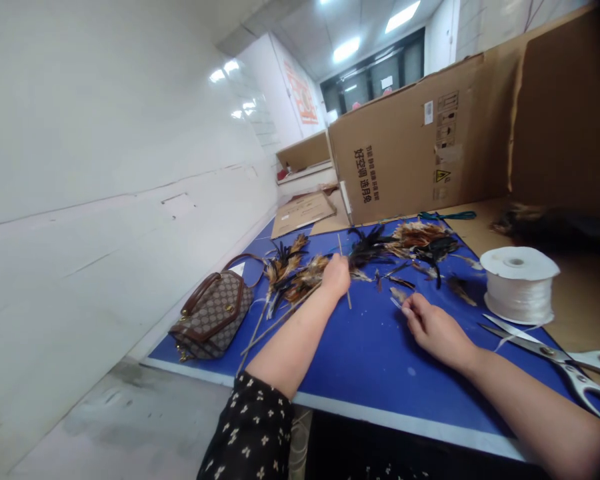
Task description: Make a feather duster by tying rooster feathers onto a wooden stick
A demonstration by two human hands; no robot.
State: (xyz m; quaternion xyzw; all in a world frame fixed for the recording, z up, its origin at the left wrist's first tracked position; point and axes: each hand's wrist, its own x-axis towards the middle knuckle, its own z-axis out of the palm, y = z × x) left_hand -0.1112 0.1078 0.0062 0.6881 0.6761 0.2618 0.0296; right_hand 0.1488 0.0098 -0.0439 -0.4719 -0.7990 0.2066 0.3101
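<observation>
Feathers (367,245), dark and spiky, bunch just beyond your left hand (336,275), whose back hides its fingertips; whether they join the thin stick (349,295) you have closed that hand on, I cannot tell. What your right hand (434,328) pinches is also hard to make out: a pale strip (396,303) shows at thumb and finger, with a small brownish feather (399,293) close beside it — held or merely lying there, the view does not settle. At the right edge the scissors (547,350) are partly cut off, and a furry dark bundle (555,228) blurs into shadow.

Your thin stick is straight and tan, showing above and below your left hand, over the middle of the blue counter (360,380). The pale strip is short, narrow and whitish, over the counter to its right.

Your left forearm crosses in front of a brown-and-black feather tangle (286,263), covering part of the long stems there. Left of that sits a patterned handbag (217,319). A rust-coloured feather pile (420,237) lies toward the far side; a white spool (520,287) stands upright beside the scissors. Beyond everything rises a cardboard box (405,153) — it blocks much of the room behind.
</observation>
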